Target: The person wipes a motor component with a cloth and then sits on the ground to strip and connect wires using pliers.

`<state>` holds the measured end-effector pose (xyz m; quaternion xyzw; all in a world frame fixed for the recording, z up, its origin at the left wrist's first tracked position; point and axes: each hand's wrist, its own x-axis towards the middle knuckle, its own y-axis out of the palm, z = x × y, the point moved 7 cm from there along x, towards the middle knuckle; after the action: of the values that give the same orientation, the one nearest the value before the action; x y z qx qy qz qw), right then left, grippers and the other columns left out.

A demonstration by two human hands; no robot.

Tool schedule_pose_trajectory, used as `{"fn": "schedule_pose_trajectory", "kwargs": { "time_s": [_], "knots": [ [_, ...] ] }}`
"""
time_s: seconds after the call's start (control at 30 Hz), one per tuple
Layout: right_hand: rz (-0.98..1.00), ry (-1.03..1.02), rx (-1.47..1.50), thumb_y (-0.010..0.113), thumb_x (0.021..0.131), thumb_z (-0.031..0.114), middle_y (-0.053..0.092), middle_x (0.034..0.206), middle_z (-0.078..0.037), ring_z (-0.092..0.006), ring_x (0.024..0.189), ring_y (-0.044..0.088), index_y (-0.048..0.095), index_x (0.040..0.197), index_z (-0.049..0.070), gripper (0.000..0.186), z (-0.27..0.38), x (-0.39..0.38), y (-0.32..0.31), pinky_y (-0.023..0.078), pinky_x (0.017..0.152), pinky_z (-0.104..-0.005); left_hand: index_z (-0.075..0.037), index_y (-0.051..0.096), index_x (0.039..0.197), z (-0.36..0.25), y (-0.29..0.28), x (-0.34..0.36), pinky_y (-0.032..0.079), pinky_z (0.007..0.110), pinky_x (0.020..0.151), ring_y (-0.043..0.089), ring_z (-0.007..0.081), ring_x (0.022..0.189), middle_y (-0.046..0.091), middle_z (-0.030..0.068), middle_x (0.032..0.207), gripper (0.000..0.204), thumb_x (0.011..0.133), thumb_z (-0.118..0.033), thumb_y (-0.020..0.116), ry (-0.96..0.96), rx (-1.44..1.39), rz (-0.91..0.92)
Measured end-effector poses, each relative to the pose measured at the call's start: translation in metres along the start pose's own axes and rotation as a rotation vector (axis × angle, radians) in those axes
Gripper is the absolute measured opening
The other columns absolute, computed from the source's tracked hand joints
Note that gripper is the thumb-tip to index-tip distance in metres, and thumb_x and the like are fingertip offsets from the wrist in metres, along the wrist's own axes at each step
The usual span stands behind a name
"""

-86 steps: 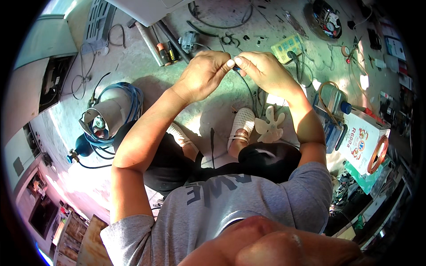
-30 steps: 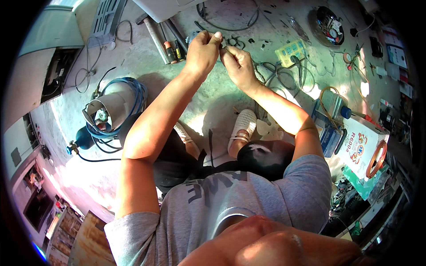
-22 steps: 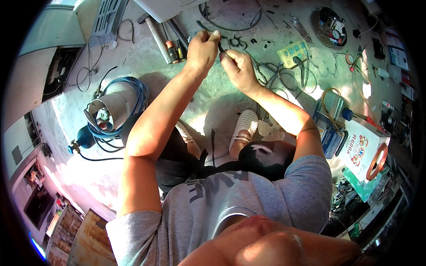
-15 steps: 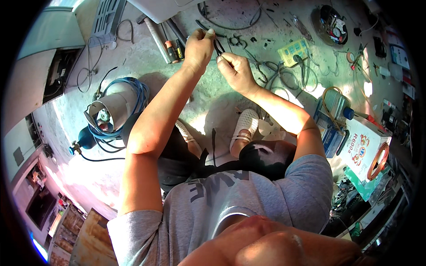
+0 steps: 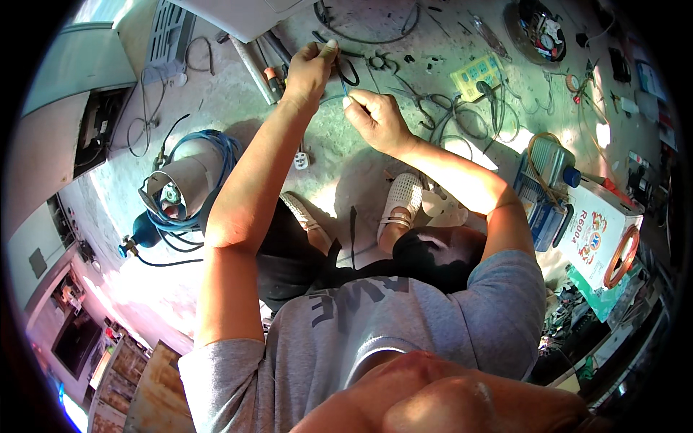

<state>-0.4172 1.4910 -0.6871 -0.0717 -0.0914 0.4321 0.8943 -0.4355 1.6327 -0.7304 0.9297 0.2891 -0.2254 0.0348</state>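
A repair workshop, its concrete floor (image 5: 216, 108) strewn with gear: a gas cylinder (image 5: 180, 184) wrapped in blue hose (image 5: 224, 148) at 9 o'clock, loose wires (image 5: 447, 115) and a gauge set (image 5: 538, 29) at 1 o'clock, a pump (image 5: 548, 166) at 3 o'clock.

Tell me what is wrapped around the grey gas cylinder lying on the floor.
A blue hose is coiled around the grey gas cylinder. How it runs on the cylinder's underside is hidden.
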Motion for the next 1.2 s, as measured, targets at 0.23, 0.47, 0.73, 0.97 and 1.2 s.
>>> {"fn": "schedule_pose_trajectory", "kwargs": {
  "time_s": [0.23, 0.47, 0.73, 0.97, 1.2],
  "knots": [
    [-0.105, -0.047, -0.056, 0.05, 0.096, 0.019, 0.041, 0.054, -0.009, -0.0155, 0.048, 0.036, 0.047, 0.073, 0.002, 0.029, -0.002, -0.011, -0.031, 0.035, 0.046, -0.0313, -0.009, 0.065, 0.098, -0.015, 0.001, -0.022, 0.042, 0.024, 0.067, 0.054, 0.0096, 0.072, 0.059, 0.001, 0.075, 0.069, 0.088, -0.071, 0.036, -0.208, 0.233, 0.276],
    [0.162, -0.125, -0.217, 0.044, 0.099, 0.027, 0.062, 0.079, -0.015, -0.0301, 0.072, 0.063, 0.056, 0.095, 0.0, 0.03, -0.006, -0.029, -0.016, 0.048, 0.065, -0.0356, -0.011, 0.065, 0.111, -0.003, 0.02, -0.047, 0.049, 0.023, 0.082, 0.057, 0.0046, 0.083, 0.066, -0.0029, 0.099, 0.03, 0.091, -0.033, 0.062, -0.314, -0.17, 0.267],
    [0.109, 0.722, -1.265, 0.052, 0.087, 0.016, 0.052, 0.121, -0.018, -0.0332, 0.114, 0.049, 0.048, 0.122, 0.005, 0.036, -0.28, -0.097, -0.13, 0.04, 0.095, -0.0451, -0.012, 0.064, 0.109, -0.002, 0.016, -0.043, 0.05, 0.024, 0.077, 0.062, 0.0045, 0.074, 0.066, -0.0064, 0.085, 0.021, 0.093, -0.025, 0.06, -0.423, -0.538, 0.243],
    [0.32, 0.465, -1.339, 0.072, 0.074, 0.039, 0.057, 0.113, -0.011, -0.0279, 0.113, 0.05, 0.051, 0.12, 0.006, 0.06, -0.233, -0.086, -0.117, 0.039, 0.094, -0.0435, -0.01, 0.059, 0.118, -0.008, 0.012, -0.045, 0.045, 0.025, 0.085, 0.057, 0.0052, 0.081, 0.063, -0.0061, 0.086, 0.03, 0.09, -0.02, 0.063, -0.353, -0.519, 0.264],
    [0.38, 0.702, -0.788, 0.069, 0.08, 0.023, 0.066, 0.102, -0.017, -0.0312, 0.094, 0.063, 0.057, 0.112, -0.001, 0.041, -0.228, -0.08, -0.11, 0.049, 0.083, -0.0374, -0.003, 0.055, 0.118, -0.005, 0.008, -0.041, 0.045, 0.026, 0.085, 0.055, 0.0074, 0.086, 0.059, -0.0028, 0.093, 0.025, 0.096, -0.014, 0.053, -0.307, -0.561, 0.281]
  ]
}}
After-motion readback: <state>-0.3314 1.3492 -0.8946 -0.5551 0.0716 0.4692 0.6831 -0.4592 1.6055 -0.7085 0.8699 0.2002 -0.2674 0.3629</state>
